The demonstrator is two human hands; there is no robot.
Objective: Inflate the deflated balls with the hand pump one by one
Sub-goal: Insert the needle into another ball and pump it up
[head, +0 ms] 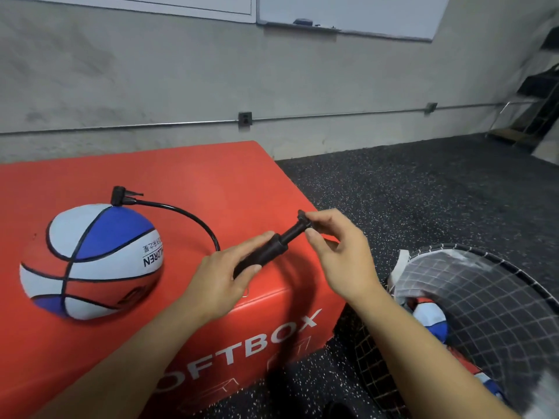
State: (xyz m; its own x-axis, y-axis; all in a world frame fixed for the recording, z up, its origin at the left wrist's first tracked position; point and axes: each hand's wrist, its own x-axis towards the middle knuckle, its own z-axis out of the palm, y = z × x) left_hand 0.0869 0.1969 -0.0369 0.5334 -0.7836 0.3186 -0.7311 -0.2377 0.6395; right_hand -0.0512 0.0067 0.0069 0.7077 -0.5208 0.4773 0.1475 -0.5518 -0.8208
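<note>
Over the red box's (187,182) near-right edge, left hand (220,279) grips the hand pump (266,252) barrel, right hand (338,252) pinches its pulled-out handle, hose (193,219) arcing left of the fingers to the ball (90,261), bare box top behind, mesh basket (484,297) right.

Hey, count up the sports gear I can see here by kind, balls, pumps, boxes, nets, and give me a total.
Balls: 2, one on the box, one in the net
Pump: 1, held by left hand and right hand
Box: 1
Net: 1
Total: 5
</note>
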